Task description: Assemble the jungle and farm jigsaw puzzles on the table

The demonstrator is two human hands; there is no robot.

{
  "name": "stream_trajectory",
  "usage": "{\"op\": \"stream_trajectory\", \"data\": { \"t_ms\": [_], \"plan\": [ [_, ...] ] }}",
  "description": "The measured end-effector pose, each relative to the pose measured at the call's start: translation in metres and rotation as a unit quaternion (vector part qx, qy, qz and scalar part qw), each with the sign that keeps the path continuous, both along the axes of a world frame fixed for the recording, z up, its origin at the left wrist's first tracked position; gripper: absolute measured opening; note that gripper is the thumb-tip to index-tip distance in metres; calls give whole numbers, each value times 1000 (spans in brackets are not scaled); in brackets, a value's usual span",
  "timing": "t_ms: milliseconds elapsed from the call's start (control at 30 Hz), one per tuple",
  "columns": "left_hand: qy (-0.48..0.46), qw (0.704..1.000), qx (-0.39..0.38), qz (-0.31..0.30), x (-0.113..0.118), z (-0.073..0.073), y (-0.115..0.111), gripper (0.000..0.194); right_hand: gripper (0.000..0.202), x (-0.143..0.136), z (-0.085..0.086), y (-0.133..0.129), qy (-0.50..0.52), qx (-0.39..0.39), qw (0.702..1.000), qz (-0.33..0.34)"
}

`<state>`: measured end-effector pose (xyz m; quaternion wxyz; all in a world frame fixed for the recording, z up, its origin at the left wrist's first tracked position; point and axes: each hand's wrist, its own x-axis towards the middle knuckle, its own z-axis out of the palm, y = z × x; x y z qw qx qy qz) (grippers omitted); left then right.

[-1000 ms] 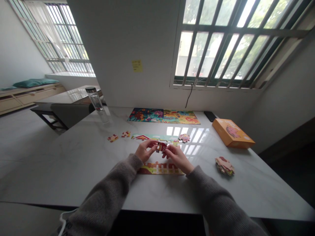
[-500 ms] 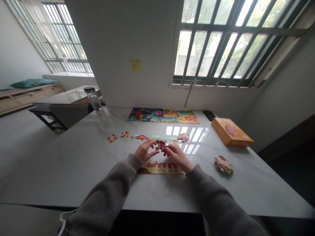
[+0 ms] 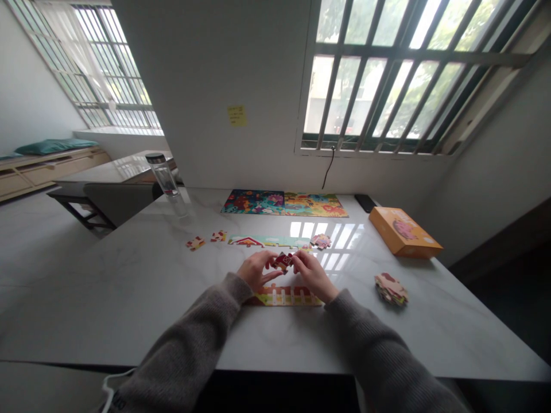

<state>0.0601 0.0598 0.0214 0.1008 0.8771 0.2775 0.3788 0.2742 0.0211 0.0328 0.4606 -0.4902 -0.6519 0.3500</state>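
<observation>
Between my two hands is a dark red puzzle piece (image 3: 283, 261) with a white barn-door pattern, tilted and held above the table. My left hand (image 3: 256, 269) pinches its left side with thumb and fingers. At its right edge, my right hand (image 3: 311, 273) grips it with the fingertips. Beyond the hands lies a joined puzzle strip (image 3: 270, 241) with a red roof and pale sky. Nearer me, partly covered by my left sleeve and hand, is another joined strip (image 3: 293, 296) with a white fence.
Loose pieces (image 3: 196, 243) lie left of the far strip; a pink piece (image 3: 321, 241) lies at its right. A piece stack (image 3: 391, 288), an orange box (image 3: 402, 232) and a phone (image 3: 365, 202) sit rightward. Finished puzzles (image 3: 253, 202) lie at the back; a glass bottle (image 3: 162, 175) stands left.
The red puzzle piece has turned between my fingers from nearly level to tilted. Both hands still hold it in about the same place, slightly nearer me.
</observation>
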Motion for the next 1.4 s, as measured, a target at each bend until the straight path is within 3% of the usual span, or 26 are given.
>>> {"op": "stream_trajectory", "data": {
  "t_ms": [167, 267, 333, 467, 567, 700, 833, 1033, 1400],
  "plan": [
    [25, 999, 27, -11, -1, 4, -1, 25, 35, 1, -2, 2, 13, 4, 1000, -23],
    [13, 999, 34, -24, -4, 9, 0, 52, 36, 1, -3, 2, 11, 6, 1000, -24],
    [25, 996, 71, -42, -5, 11, 0, 59, 37, 0, -4, 2, 5, 12, 1000, -22],
    [88, 981, 162, -60, -5, 13, 1, 46, 37, -1, -4, 2, -4, 8, 1000, -22],
    [126, 975, 176, -54, -7, 11, 4, 38, 36, -2, -2, 1, -9, -4, 1000, -16],
    [93, 988, 123, -30, -28, 3, 21, 41, 30, -2, 2, -3, -4, -9, 1000, 6],
    [37, 997, 44, 54, -76, -12, 51, 50, 34, -1, 3, -6, 6, -15, 999, 45],
    [73, 983, -47, 162, -137, -22, 78, 47, 30, -2, 4, -8, -59, 4, 997, 59],
    [113, 970, -102, 192, -143, -23, 83, 41, 29, 1, 4, -5, -104, 31, 992, 67]
  ]
}}
